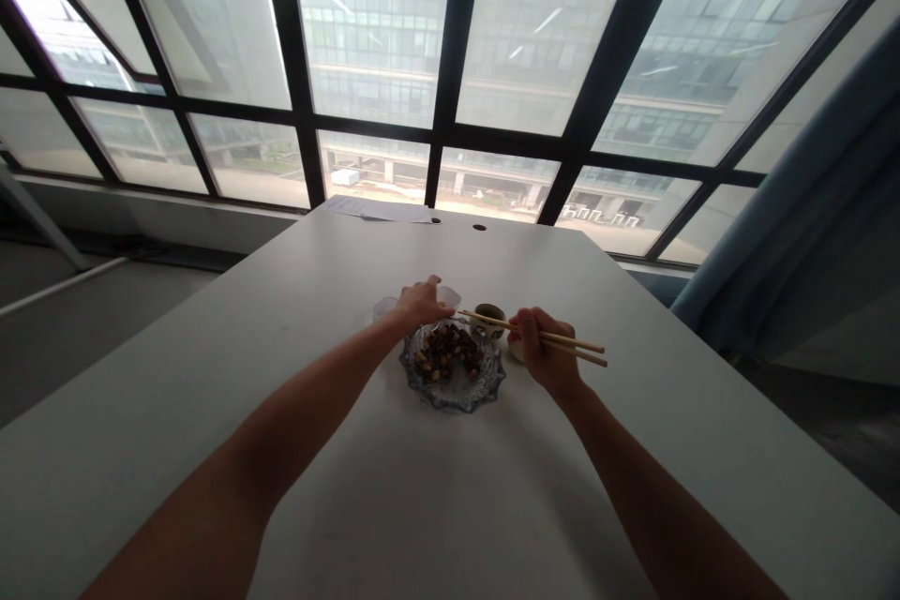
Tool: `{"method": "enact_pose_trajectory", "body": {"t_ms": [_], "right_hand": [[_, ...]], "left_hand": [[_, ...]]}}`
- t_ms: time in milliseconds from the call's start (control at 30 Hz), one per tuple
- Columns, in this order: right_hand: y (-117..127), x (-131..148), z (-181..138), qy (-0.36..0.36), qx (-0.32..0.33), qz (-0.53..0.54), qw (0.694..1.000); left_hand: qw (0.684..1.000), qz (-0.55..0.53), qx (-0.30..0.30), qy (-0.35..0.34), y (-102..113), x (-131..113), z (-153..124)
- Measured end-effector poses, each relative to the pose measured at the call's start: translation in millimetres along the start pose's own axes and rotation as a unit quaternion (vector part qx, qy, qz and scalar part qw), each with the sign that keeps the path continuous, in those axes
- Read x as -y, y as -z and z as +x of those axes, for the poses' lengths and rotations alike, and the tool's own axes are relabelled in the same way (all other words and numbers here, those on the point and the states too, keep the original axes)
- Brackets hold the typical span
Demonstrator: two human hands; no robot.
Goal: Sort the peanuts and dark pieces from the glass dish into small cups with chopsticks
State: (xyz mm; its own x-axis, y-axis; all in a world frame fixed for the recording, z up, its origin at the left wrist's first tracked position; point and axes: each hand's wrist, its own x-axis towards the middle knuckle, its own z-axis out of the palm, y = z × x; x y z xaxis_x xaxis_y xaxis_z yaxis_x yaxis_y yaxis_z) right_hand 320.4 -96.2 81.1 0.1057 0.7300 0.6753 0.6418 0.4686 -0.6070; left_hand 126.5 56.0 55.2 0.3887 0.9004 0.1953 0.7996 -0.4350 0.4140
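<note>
A scalloped glass dish [457,386] holding several brown nuts or beans sits on the white table [394,487]. My right hand [538,349] is closed round a pair of wooden chopsticks [562,341] whose tips reach left over the dish. My left hand [420,302] rests at the dish's far rim, fingers curled against a small clear cup [450,295]. Another clear cup [383,307] stands just left of that hand. A small dark-lined bowl [490,313] sits behind the dish, under the chopsticks.
Sheets of paper [383,209] lie at the table's far edge beside two cable holes [479,228]. Large dark-framed windows rise behind. A blue curtain [808,234] hangs at the right. Grey floor lies to the left of the table.
</note>
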Motion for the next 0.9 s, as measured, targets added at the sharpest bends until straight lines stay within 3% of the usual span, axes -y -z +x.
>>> {"method": "enact_pose_trajectory", "body": {"t_ms": [200, 367, 500, 700, 900], "right_hand": [[18, -4, -14, -0.005, -0.017, 0.025, 1.0], [13, -9, -21, -0.001, 0.015, 0.028, 0.999], [7, -11, -26, 0.019, 0.027, 0.005, 0.999], [-3, -16, -33, 0.055, 0.052, -0.027, 0.997], [-12, -23, -41, 0.047, 0.03, -0.005, 0.998]], "left_hand": [[0.988, 0.041, -0.065, -0.133, 8, 0, -6], [0.998, 0.058, -0.003, -0.029, 13, 1, -7], [0.997, 0.064, 0.029, -0.038, 16, 9, -11], [0.984, 0.012, -0.152, -0.093, 16, 48, -51], [0.971, -0.06, -0.221, -0.066, -4, 88, -89]]}}
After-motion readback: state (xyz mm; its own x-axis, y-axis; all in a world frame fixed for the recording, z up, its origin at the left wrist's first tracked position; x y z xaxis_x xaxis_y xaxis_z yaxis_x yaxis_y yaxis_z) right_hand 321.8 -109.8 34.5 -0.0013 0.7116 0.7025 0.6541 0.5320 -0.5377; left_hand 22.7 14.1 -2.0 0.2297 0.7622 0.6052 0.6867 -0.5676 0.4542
